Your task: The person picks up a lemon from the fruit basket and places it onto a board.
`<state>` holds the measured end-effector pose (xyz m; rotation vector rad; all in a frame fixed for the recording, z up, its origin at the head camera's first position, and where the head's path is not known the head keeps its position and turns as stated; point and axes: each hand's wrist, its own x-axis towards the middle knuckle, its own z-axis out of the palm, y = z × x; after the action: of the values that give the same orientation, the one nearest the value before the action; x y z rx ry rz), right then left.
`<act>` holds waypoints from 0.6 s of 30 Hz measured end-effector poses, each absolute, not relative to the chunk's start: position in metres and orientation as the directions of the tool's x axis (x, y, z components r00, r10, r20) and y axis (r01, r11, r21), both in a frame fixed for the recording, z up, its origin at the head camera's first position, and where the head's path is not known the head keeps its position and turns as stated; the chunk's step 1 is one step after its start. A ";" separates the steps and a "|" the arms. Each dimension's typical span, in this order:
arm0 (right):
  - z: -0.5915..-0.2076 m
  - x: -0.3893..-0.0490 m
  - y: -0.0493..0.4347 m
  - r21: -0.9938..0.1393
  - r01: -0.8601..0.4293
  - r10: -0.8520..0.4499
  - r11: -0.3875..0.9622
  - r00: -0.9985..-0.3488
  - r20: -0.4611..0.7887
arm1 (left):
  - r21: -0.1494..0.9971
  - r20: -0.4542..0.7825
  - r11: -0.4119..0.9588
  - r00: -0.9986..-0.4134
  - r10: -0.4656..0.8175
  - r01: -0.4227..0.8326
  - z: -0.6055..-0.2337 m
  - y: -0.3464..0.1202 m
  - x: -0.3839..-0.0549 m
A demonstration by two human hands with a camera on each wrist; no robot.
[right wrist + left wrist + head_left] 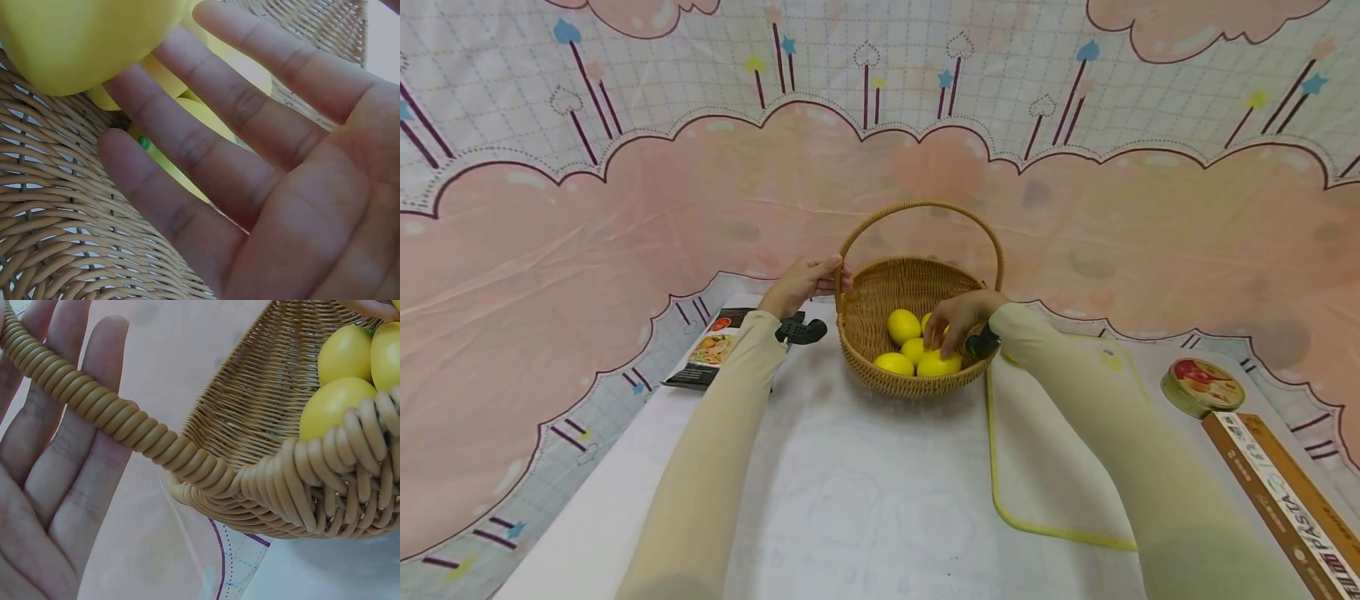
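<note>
A wicker basket (880,296) with a tall arched handle (925,204) holds several yellow lemons (903,326). My left hand (801,286) grips the handle near its left base, the thumb in front and the fingers behind; the left wrist view shows those fingers lying almost straight behind the wrapped cane handle (94,403). Inside the basket my right hand (958,317) reaches down and holds the front right lemon (939,364) with its fingertips. In the right wrist view this lemon (87,44) covers some of the fingertips, and the thumb is hidden.
Left of the basket lies a black and white food packet (711,350), partly behind the left sleeve. A white cutting board (1052,467) with a yellow-green edge lies under the right arm. Farther right are a round tin (1202,387) and a long pasta box (1285,500). Patterned cloth (737,192) hangs behind.
</note>
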<state>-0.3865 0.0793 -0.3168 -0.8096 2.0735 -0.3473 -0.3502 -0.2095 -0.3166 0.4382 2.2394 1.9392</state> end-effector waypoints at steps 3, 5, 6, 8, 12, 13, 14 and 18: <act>-0.317 -0.386 0.079 -0.509 -0.407 -0.650 0.759 -0.427 -0.628 | 0.987 0.071 0.114 -0.947 0.313 0.112 -0.315 -0.209 -0.349; -0.318 -0.387 0.080 -0.505 -0.407 -0.647 0.761 -0.431 -0.628 | 0.988 0.068 0.110 -0.945 0.319 0.108 -0.313 -0.208 -0.347; -0.318 -0.388 0.080 -0.498 -0.412 -0.645 0.763 -0.433 -0.630 | 0.988 0.068 0.110 -0.945 0.320 0.108 -0.311 -0.207 -0.346; -0.319 -0.388 0.081 -0.481 -0.419 -0.635 0.770 -0.437 -0.637 | 0.988 0.068 0.111 -0.942 0.329 0.111 -0.308 -0.206 -0.342; -0.319 -0.390 0.082 -0.455 -0.425 -0.616 0.783 -0.427 -0.662 | 0.984 0.068 0.131 -0.939 0.338 0.118 -0.301 -0.204 -0.335; -0.319 -0.390 0.082 -0.454 -0.419 -0.612 0.786 -0.423 -0.669 | 0.983 0.067 0.137 -0.939 0.338 0.119 -0.300 -0.204 -0.333; -0.319 -0.390 0.082 -0.456 -0.413 -0.608 0.789 -0.417 -0.675 | 0.983 0.066 0.141 -0.939 0.337 0.120 -0.299 -0.204 -0.333; -0.319 -0.387 0.082 -0.466 -0.394 -0.605 0.792 -0.404 -0.686 | 0.984 0.062 0.136 -0.941 0.331 0.113 -0.299 -0.203 -0.332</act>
<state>-0.3872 0.0816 -0.3191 -0.7425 2.0472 -0.2848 -0.3318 -0.2030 -0.2986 0.4423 2.2323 1.9098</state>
